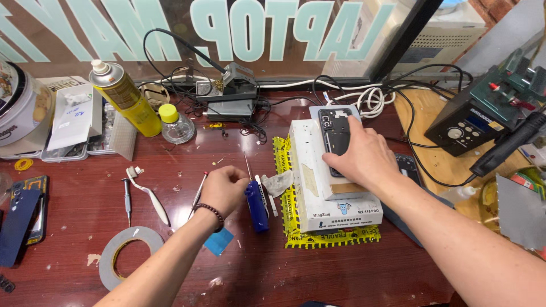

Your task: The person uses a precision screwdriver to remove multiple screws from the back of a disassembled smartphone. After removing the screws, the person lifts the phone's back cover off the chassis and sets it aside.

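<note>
Pressing phone (335, 133) on white box (318, 196), right hand (364, 156), left hand (224, 187) at blue screwdriver (256, 204)

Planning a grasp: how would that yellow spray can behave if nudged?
The yellow spray can is tall, narrow and already leaning, so it probably tips easily. Being round, it would likely roll once down. Its smooth side may be slippery.

A yellow spray can (122, 94) stands at the back of the red-brown table (341, 273), just beside a small clear bottle with a yellow cap (173, 124). A roll of tape (128, 256) lies near the front edge. A black control box (469, 122) sits far right, behind tangled white cables (369, 99).
</note>
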`<state>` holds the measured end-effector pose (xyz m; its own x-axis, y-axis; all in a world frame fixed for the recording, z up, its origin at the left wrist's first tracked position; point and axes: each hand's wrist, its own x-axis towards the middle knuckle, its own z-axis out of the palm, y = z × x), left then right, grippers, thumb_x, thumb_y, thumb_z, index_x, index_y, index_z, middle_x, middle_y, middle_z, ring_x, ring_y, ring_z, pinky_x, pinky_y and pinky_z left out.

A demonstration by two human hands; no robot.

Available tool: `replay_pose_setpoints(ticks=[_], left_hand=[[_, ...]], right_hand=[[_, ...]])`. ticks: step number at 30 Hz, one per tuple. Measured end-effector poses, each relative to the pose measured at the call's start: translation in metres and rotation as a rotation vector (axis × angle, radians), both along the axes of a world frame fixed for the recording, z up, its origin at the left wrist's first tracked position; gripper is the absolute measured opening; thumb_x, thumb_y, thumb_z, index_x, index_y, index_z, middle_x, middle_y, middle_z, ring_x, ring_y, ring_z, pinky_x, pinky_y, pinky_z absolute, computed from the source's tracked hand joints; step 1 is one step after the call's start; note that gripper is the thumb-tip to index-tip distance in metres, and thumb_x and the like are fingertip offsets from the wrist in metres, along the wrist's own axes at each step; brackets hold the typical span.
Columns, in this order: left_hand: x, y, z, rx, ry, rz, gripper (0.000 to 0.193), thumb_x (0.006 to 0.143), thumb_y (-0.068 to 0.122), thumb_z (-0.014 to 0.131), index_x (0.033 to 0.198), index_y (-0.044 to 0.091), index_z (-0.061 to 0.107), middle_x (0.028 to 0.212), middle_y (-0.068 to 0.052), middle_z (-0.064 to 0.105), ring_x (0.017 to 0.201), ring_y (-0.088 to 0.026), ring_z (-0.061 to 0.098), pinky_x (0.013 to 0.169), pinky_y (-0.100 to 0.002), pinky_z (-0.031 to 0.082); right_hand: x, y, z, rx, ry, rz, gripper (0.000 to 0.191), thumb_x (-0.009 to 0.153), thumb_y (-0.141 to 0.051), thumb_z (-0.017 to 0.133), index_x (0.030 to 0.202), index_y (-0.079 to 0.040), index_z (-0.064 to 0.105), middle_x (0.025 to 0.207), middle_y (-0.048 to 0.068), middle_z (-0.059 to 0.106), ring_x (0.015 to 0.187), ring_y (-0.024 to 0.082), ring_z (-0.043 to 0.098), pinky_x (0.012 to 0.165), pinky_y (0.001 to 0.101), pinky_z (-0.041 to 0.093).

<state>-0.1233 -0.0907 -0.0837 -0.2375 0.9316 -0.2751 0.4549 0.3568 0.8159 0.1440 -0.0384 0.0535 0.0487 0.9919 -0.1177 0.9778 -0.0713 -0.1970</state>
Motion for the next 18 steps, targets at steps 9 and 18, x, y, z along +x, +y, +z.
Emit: replay_pose_setpoints(ticks=[9, 18], left_hand=[[0.132, 0.033, 0.068, 0.039, -0.34, -0.147, 0.019, 0.088, 0.007, 0.06, 0.107, 0.005, 0.064, 0.085, -0.01, 0.073, 0.07, -0.022, 0.074, 0.061, -0.037, 0.06], [0.136, 0.043, 0.057, 0.123, -0.045, -0.302, 0.041, 0.084, 0.022, 0.067, 0.119, 0.001, 0.071, 0.097, -0.018, 0.077, 0.089, -0.027, 0.076, 0.083, -0.038, 0.059]], right_hand=[[-0.011, 0.003, 0.009, -0.041, 0.032, -0.049, 0.095, 0.067, -0.041, 0.083, 0.149, -0.012, 0.046, 0.122, 0.024, 0.066, 0.117, 0.045, 0.062, 0.099, 0.0515, 0.051], [0.044, 0.014, 0.014, -0.191, 1.012, -0.235, 0.068, 0.077, -0.019, 0.075, 0.142, -0.009, 0.06, 0.106, 0.008, 0.074, 0.086, 0.016, 0.065, 0.071, 0.034, 0.048]])
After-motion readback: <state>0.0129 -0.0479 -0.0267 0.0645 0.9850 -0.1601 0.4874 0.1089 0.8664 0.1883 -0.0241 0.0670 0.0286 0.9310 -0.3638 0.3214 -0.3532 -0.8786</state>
